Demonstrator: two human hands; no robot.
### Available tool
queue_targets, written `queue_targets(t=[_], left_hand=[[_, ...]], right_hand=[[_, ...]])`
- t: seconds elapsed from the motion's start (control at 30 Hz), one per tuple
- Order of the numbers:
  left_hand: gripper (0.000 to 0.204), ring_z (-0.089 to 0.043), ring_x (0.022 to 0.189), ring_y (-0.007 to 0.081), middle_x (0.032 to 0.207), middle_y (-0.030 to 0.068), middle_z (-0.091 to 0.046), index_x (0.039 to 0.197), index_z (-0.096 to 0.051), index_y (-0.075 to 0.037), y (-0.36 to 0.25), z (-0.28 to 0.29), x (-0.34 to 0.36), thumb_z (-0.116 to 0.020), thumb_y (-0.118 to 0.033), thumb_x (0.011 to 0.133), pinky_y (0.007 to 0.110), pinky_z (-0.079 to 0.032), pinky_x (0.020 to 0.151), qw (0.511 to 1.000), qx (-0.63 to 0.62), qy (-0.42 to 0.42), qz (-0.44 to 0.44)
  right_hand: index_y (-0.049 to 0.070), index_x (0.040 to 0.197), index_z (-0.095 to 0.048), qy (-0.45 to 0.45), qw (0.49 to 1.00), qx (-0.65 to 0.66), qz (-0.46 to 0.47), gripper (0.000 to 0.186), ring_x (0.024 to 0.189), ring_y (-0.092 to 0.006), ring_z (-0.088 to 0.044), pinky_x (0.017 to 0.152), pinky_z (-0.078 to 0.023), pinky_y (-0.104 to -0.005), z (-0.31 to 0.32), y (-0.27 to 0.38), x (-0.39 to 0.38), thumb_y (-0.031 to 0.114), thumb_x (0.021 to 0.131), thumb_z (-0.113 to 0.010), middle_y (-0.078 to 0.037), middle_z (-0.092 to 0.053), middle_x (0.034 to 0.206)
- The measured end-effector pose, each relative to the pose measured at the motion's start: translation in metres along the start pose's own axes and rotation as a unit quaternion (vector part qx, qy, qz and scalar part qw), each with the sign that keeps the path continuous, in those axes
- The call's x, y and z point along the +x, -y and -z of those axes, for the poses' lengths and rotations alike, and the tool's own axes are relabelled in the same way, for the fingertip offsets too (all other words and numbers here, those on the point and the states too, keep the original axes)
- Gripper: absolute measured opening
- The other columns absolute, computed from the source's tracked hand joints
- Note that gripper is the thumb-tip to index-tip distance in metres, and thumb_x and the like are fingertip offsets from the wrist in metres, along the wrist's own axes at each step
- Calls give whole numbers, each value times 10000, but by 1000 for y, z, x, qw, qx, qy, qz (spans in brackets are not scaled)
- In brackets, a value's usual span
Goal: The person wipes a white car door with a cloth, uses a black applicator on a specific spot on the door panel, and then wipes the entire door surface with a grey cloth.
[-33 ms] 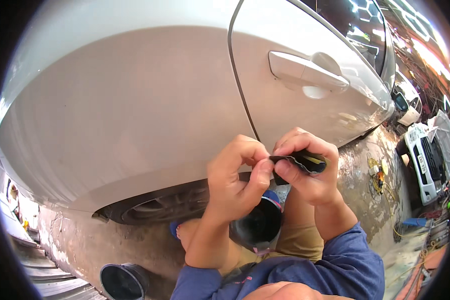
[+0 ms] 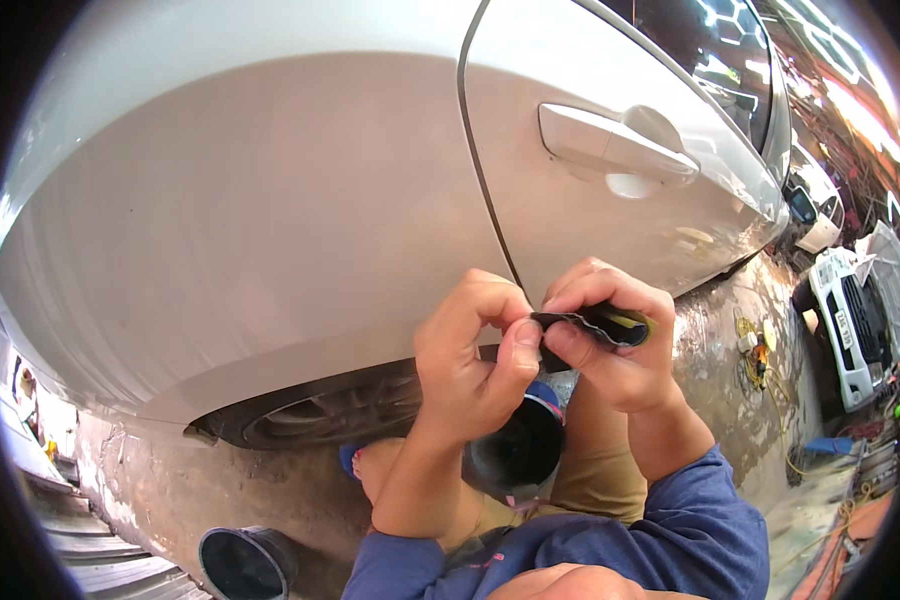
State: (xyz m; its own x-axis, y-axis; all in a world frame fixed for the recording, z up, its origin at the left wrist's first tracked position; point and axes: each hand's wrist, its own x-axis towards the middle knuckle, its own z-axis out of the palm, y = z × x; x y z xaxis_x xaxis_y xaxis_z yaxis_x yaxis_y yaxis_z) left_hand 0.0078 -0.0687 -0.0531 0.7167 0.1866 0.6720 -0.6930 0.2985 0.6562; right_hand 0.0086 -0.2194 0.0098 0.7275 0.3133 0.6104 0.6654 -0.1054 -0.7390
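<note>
My left hand point(image 2: 475, 355) pinches one end of a thin black sheet point(image 2: 560, 318) between thumb and bent fingers. My right hand point(image 2: 610, 335) grips the same sheet, which is folded or curled beside a dark object with a yellow-green edge point(image 2: 630, 330). Both hands are close together in front of a pale car's rear panel point(image 2: 270, 200), near the seam below the door handle point(image 2: 610, 140). A dark bucket point(image 2: 505, 450) sits between my legs, partly hidden by my arms.
The car's wheel point(image 2: 310, 410) is low behind my left arm. Another dark bucket point(image 2: 245, 560) stands at lower left. At right are yellow cables point(image 2: 755, 360), a detached front bumper with grille point(image 2: 850, 330) and a blue object point(image 2: 827, 444). Corrugated sheeting point(image 2: 110, 550) lines the lower left edge.
</note>
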Motion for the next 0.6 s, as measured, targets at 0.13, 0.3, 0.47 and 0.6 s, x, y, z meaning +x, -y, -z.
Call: queue_targets(t=[0.13,0.3,0.47,0.6], left_hand=[[152,-606,815,124,917,72,-631,1046,-637,8,12,-13,0,-733,-18,931,264,-519,721,993,12,-83,-84],[227,-605,842,110,972,52,-628,1128,-611,-10,7,-9,4,-748,-59,953,250,-518,763,988,-32,-144,-45],[219,-623,881,109,1018,55,-643,1129,-610,-13,2,6,4,-739,-31,953,247,-520,809,987,-65,-141,-33],[179,-623,877,104,992,50,-650,1093,-616,-4,6,6,4,-730,-22,956,243,-517,799,990,-49,-132,-26]], right_hand=[[-9,916,-712,-66,970,-194,132,181,740,-206,-657,669,-519,-309,5,0,16,-47,767,-808,-119,-701,885],[4,993,-749,-134,838,-416,327,293,702,-181,-670,618,-526,-275,33,-11,63,-58,716,-822,-97,-675,838],[-2,1017,-760,-61,814,-461,348,375,702,-216,-673,628,-542,-304,44,-16,71,-60,649,-807,-105,-670,850],[-8,1007,-757,-55,800,-478,358,383,713,-223,-674,626,-538,-310,38,-14,74,-62,630,-802,-105,-668,856]])
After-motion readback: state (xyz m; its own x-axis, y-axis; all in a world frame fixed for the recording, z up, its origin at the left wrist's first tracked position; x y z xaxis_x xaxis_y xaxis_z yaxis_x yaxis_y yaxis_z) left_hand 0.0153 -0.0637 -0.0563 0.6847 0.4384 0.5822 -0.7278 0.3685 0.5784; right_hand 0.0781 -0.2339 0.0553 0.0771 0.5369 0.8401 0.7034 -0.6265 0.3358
